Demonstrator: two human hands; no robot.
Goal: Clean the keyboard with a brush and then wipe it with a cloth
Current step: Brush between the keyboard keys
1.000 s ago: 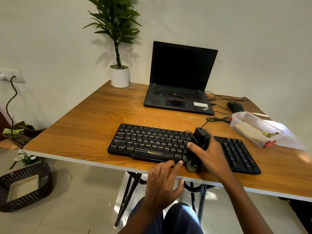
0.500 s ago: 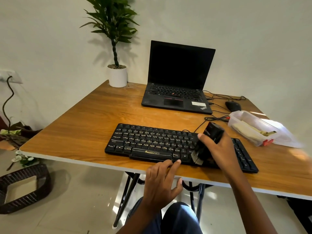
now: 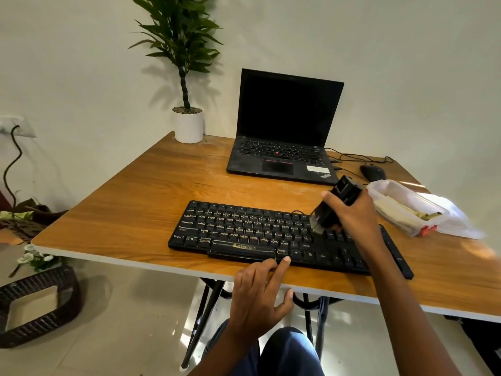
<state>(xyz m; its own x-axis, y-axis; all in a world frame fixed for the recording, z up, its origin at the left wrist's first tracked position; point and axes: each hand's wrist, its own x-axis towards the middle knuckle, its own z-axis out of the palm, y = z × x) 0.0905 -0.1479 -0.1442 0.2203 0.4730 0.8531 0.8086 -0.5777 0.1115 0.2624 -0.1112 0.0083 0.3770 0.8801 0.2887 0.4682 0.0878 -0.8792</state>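
Brushing now: my right hand (image 3: 355,217) grips the brush (image 3: 334,206) on the keyboard (image 3: 244,229), left hand (image 3: 257,297) loose nearby; next I'd sweep leftward.

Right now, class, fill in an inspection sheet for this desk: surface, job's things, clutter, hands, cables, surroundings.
Surface: wooden table, white-edged.
Job's things: black keyboard near the front edge; brush bristles down on its right-side keys.
Clutter: open laptop, mouse, plastic container, potted plant.
Hands: right hand grips the brush; left hand touches the keyboard's front edge.
Cables: thin black cables beside the laptop.
Surroundings: wicker basket on the floor; wall socket with a cord.
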